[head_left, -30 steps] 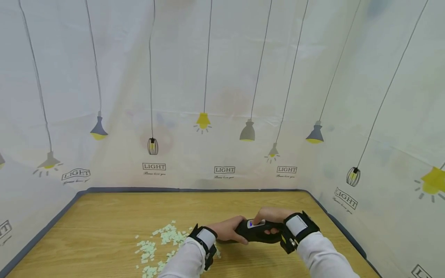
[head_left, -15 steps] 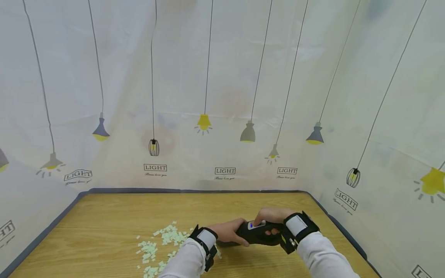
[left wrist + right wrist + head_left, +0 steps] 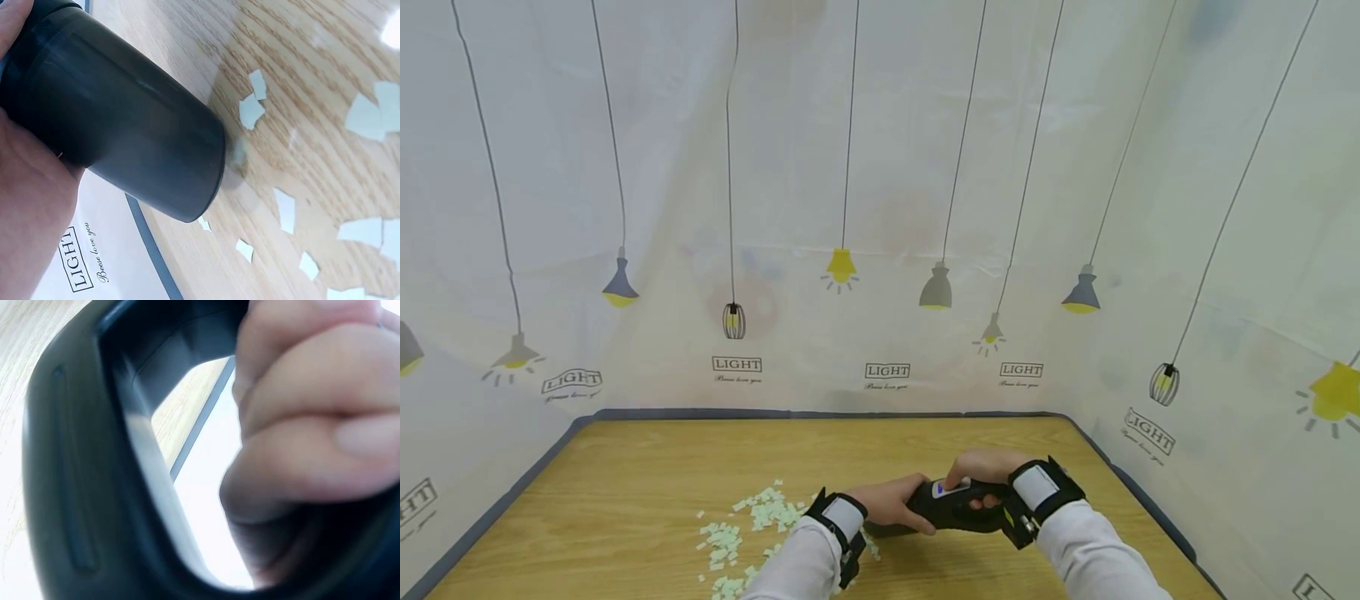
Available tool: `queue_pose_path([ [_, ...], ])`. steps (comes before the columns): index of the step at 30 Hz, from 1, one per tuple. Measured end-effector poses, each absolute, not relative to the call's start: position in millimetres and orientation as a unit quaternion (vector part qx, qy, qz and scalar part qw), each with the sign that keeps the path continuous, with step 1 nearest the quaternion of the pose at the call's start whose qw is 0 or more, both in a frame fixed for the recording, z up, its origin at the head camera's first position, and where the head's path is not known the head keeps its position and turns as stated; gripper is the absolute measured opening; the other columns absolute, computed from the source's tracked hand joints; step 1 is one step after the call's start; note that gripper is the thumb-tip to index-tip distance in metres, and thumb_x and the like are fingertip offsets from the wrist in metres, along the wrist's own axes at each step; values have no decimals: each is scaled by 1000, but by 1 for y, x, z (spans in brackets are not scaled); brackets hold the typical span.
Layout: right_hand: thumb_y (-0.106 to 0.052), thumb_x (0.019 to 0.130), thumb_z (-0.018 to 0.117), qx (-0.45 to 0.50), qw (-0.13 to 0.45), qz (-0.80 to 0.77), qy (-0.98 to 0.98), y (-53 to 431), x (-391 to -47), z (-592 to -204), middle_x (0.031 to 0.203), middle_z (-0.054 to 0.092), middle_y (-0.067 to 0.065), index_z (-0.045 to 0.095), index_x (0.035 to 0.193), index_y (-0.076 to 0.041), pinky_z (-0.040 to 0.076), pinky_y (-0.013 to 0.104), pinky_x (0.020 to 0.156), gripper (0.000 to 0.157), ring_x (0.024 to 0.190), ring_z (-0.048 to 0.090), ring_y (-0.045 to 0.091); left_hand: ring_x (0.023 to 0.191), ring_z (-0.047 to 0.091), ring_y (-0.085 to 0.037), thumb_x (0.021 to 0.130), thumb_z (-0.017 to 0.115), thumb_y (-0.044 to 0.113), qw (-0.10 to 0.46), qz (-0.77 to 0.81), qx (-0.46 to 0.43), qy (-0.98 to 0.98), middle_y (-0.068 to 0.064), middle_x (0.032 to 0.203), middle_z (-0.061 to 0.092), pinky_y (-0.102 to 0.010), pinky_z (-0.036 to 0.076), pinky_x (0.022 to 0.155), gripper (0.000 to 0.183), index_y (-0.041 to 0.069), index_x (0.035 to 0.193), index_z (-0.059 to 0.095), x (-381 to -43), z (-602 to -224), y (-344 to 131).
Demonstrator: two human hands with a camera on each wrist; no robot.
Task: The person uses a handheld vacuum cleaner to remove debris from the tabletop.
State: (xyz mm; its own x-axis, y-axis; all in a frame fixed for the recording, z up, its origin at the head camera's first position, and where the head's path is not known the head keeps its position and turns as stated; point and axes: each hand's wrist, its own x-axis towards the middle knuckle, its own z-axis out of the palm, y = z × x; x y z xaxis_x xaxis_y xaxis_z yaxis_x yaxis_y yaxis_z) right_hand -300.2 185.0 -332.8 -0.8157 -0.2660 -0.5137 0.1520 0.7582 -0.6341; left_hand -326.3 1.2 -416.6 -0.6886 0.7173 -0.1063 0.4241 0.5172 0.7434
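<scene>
A black handheld vacuum cleaner (image 3: 958, 510) is held low over the right part of the table, lying roughly sideways. My right hand (image 3: 988, 468) grips its handle, with a digit at the blue-lit panel (image 3: 940, 490) on top. In the right wrist view, curled fingers (image 3: 312, 425) pass through the loop of the black handle. My left hand (image 3: 891, 502) grips the front part of the body. The dark, see-through dust cup (image 3: 137, 119) points toward the tabletop in the left wrist view. Pale green paper scraps (image 3: 722, 537) lie left of it, partly hidden by my left arm.
The wooden table (image 3: 625, 475) has a grey border (image 3: 820, 414) along its back. White sheeting (image 3: 805, 167) printed with lamps rises behind and on both sides. Loose scraps (image 3: 252, 112) lie close to the cup's end. Each wrist wears a black strap (image 3: 1048, 483).
The head view has shifted very slightly, so the table and wall sit a little lower. Both hands keep the same hold on the vacuum cleaner.
</scene>
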Motion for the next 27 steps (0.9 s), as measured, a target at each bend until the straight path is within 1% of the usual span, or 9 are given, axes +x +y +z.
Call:
queue_pose_path([
  [8,-25,81,54,-32,305,-328,893,185,-300,-330,54,47,-1,58,95,-2,30,16,38,27,40,36,5,94,48,-9,84,68,20,208,353,347,844,2,106,50,-28,38,87,43,10,120,45,-323,-414,2],
  [15,-25,81,54,-24,315,-319,893,188,-299,-327,52,46,-2,60,93,-3,29,15,38,25,39,35,4,92,47,-9,84,68,19,211,360,351,838,2,103,49,-27,37,86,40,8,116,45,-320,-413,5],
  [20,-24,82,52,-19,332,-324,886,188,-297,-324,55,46,-2,60,94,-2,30,14,39,26,41,36,3,93,47,-9,85,67,20,219,358,353,836,1,106,48,-27,37,86,41,8,117,44,-319,-413,6],
  [24,-24,82,52,-17,334,-322,886,189,-296,-323,57,48,-1,59,95,-2,31,14,39,27,42,38,3,94,46,-10,85,67,19,223,364,355,832,1,106,48,-27,36,87,40,8,116,44,-318,-413,7],
  [27,-25,82,53,-14,325,-324,888,188,-295,-323,58,48,-1,58,97,-2,31,14,39,28,43,39,4,95,46,-10,85,68,19,219,371,350,832,1,107,48,-28,36,88,41,9,117,44,-319,-413,6],
])
